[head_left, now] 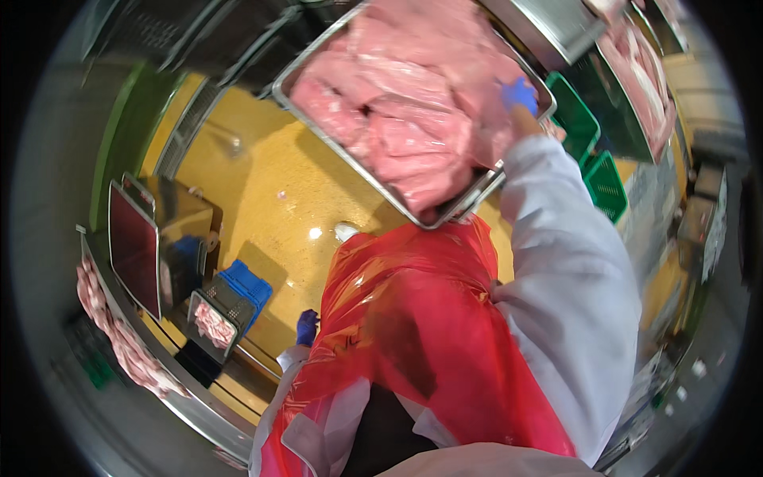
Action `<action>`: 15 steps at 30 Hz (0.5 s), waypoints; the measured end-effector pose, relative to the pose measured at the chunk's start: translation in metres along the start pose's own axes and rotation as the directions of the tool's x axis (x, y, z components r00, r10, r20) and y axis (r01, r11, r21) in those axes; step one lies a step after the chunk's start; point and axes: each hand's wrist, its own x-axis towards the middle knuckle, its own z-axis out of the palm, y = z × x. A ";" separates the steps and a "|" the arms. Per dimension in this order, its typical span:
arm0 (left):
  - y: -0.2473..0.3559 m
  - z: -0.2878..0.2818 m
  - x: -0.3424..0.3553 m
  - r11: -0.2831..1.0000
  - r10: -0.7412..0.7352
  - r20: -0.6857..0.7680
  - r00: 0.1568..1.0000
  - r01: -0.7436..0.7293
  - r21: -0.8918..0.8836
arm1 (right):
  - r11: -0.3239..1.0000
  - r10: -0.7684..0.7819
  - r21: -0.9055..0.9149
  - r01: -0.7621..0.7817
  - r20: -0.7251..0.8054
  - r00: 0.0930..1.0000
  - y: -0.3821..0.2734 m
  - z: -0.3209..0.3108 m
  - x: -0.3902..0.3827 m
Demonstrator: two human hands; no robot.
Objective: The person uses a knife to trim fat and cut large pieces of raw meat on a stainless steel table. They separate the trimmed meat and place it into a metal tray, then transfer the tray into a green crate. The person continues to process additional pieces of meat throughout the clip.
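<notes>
A large metal tub [350, 163] heaped with pale pink slabs of raw meat [413, 87] stands in front of me. My right hand [520, 95], in a blue glove, reaches across to the tub's right side. It rests against the meat there with its fingers apart, though they are slightly blurred. Low at my left side hangs my left hand [307, 327], also blue-gloved, loosely relaxed with nothing visible in it. A red plastic apron [413, 286] covers my front over white sleeves.
Green crates [606, 187] stand right of the tub, near a bin of meat [636, 79]. On the left, a grey basket [213, 322] holds pale meat pieces beside a blue crate [248, 285]. More meat lies along a metal counter [199, 405]. The yellow floor [270, 175] looks wet.
</notes>
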 end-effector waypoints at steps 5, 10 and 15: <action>-0.047 -0.099 -0.001 0.980 -0.006 -0.121 0.993 -0.018 -0.196 | 0.911 -0.409 0.030 0.412 -0.081 0.909 -0.030 0.144 -0.162; -0.092 -0.193 0.034 0.750 0.315 0.150 0.937 -0.343 0.566 | 0.757 -0.507 -0.153 0.636 0.476 0.718 -0.069 0.172 -0.343; -0.061 -0.293 0.131 0.569 0.561 0.201 0.803 -0.550 0.611 | 0.896 -0.308 -0.139 0.421 0.487 0.817 -0.096 0.196 -0.356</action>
